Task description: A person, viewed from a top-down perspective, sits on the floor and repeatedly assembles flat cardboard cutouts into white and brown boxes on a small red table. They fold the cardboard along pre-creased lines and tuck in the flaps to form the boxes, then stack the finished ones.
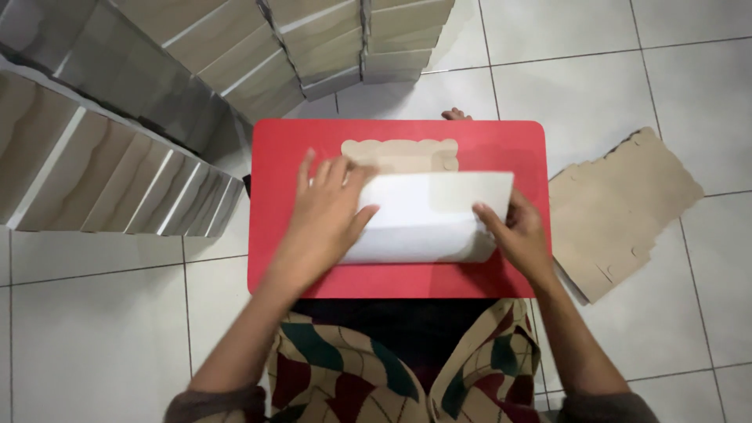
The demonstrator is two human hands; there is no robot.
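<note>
A flat cardboard box blank (pixel 427 211) lies on a small red table (pixel 509 149), white side up, with a brown scalloped flap showing at its far edge. My left hand (pixel 325 215) presses flat on the blank's left part, fingers spread. At the blank's right edge, my right hand (pixel 517 235) grips it, thumb on top and fingers underneath. The sheet curves upward between my hands.
Rows of folded cardboard boxes (pixel 117 180) stand stacked on the white tile floor to the left and far side. A pile of flat brown blanks (pixel 619 211) lies on the floor right of the table. My patterned trousers (pixel 345 376) show below.
</note>
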